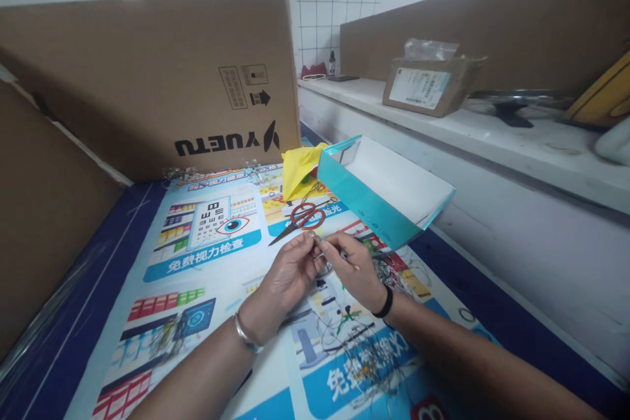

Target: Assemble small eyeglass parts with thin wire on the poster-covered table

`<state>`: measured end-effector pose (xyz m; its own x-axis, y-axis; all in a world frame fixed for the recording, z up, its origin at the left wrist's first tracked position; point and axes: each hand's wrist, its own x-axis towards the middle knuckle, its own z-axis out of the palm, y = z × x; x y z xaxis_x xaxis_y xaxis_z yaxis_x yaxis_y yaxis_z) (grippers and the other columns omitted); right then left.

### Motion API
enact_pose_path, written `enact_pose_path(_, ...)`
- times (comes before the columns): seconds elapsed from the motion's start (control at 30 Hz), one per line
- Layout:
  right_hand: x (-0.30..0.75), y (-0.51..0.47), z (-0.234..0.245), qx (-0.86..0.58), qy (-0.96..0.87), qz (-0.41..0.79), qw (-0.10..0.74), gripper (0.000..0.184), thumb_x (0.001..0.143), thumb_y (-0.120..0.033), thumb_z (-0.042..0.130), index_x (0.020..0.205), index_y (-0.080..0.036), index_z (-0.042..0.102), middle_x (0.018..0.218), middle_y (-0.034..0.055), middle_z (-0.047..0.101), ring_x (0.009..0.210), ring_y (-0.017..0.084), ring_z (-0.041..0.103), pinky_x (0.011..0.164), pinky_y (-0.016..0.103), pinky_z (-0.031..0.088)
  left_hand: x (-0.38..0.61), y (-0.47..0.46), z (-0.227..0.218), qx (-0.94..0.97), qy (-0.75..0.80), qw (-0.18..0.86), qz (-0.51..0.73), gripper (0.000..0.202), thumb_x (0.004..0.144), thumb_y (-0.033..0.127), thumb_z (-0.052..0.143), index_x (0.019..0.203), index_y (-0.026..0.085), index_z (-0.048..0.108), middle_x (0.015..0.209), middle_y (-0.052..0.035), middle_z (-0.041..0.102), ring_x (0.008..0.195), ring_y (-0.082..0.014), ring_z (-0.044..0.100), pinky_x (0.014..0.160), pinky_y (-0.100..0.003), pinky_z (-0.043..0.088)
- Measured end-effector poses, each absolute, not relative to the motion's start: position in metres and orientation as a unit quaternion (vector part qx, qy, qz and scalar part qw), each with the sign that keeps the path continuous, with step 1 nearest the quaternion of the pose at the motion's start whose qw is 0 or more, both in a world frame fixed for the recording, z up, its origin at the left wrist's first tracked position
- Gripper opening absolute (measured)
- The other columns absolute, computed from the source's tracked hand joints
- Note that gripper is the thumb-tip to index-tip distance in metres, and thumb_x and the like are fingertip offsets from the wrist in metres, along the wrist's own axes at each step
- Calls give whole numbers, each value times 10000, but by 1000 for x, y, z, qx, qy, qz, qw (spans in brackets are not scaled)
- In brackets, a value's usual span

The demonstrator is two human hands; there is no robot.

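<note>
My left hand (pixel 290 272) is closed in a pinch, its fingertips meeting those of my right hand (pixel 357 270). A small pale, shiny piece (pixel 315 235) shows between the fingertips, too small to name. My right hand is also pinched, thumb against forefinger. Just beyond the fingers lie scissors (pixel 308 215) with red-brown handles, blades pointing left. By my right wrist, partly hidden behind the hand, is a pile of thin wiry strands (pixel 394 274). A tangle of thin wires (pixel 371 364) lies nearer, below my right forearm.
An open turquoise box (pixel 364 203) with a white inside stands tilted beyond my right hand, beside a yellow cloth or bag (pixel 300 170). Large cardboard (pixel 147 79) walls the left and back. Another wire bunch (pixel 170 335) lies left. A small carton (pixel 428 84) sits on the right ledge.
</note>
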<state>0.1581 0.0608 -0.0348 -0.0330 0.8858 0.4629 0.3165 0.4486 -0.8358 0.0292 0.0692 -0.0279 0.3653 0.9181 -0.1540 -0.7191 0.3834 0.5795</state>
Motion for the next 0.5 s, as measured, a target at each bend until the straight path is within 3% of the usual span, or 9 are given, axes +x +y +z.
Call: enact_pose_path(0.5, 159, 61, -38, -453, -662, 275, 530, 198, 864, -306, 490, 753, -174, 586, 709, 7, 622, 657, 115, 554, 624, 227, 420, 33, 70, -36, 220, 226, 777, 544, 73, 744, 156, 676, 776, 114, 627, 721, -11, 603, 655, -85, 579, 615, -196, 493)
